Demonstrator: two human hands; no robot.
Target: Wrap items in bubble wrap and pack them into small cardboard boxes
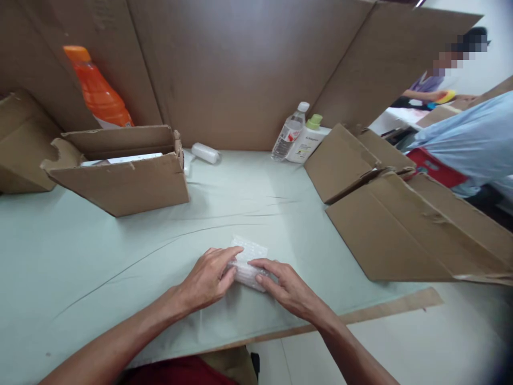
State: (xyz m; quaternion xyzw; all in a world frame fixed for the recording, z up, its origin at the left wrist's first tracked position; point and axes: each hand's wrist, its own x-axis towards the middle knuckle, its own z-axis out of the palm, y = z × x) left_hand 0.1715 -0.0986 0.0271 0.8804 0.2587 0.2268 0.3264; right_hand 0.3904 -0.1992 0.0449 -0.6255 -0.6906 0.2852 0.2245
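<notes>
I see both hands resting on a small bubble-wrap packet [249, 263] that lies on the pale green table cover [100, 251], near the front edge at about 6 o'clock. The left hand [208, 279] presses its fingers flat on the packet's 9 o'clock side; the right hand [282, 286] covers the 4 o'clock corner, fingers together on top, not clamped around it. I judge the packet light, soft and a little slippery, so it is best held by its two short ends. What is wrapped inside I cannot make out. At 10 o'clock the open cardboard box [124, 176] hides most of its contents.
</notes>
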